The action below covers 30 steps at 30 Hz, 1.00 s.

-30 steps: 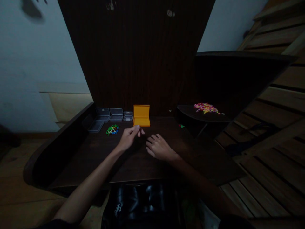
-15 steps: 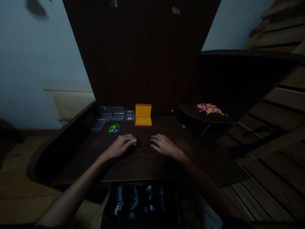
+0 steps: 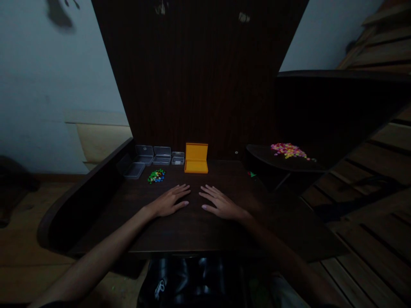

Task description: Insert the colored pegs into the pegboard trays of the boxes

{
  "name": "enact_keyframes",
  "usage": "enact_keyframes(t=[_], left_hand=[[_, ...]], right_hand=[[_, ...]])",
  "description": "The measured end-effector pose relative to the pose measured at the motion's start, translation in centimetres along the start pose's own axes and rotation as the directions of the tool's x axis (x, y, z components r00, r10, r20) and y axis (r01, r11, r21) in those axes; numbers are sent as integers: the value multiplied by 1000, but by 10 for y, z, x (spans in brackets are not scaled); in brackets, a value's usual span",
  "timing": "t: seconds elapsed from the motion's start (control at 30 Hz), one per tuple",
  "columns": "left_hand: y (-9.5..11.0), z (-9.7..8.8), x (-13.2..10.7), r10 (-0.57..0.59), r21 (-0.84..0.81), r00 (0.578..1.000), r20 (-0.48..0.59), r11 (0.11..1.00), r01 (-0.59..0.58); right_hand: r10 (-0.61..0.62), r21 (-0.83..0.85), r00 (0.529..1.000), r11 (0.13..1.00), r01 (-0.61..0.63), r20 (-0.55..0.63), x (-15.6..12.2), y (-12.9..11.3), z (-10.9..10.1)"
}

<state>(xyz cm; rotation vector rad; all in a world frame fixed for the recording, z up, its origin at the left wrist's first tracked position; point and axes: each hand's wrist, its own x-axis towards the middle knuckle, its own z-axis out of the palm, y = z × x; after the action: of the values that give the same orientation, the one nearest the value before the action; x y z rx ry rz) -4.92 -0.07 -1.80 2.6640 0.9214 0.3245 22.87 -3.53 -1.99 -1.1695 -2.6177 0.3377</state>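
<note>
Your left hand [image 3: 168,202] and right hand [image 3: 220,203] lie flat, fingers spread, on the tabletop [image 3: 192,229]. Just above them, mid-frame, the orange box [image 3: 196,158] stands lid-up.

I can read nothing here — just a blurred white mark [image 3: 158,289] below the table [image 3: 192,224] edge, illegible.
</note>
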Motion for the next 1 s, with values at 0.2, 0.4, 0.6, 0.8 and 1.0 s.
enact_keyframes(t=[0.2,0.4,0.6,0.8,1.0], left_hand=[[0,3,-3,-22,-20,1000,-9,1000,21],[1,3,-7,-3,10,1000,12,1000,3],[3,2,-5,1,68,1000,29,998,-3],[5,0,-5,-23,68,999,48,997,20],[5,-1,-4,-43,48,998,55,998,41]], right_hand=[[2,16,1000,1000,-1,-30,0,2,6],[11,12,1000,1000,-11,-26,0,1,5],[38,20,999,999,-37,-22,0,0,5],[32,23,999,999,-31,-29,-1,0,4],[41,17,999,999,-41,-30,-1,-2,4]])
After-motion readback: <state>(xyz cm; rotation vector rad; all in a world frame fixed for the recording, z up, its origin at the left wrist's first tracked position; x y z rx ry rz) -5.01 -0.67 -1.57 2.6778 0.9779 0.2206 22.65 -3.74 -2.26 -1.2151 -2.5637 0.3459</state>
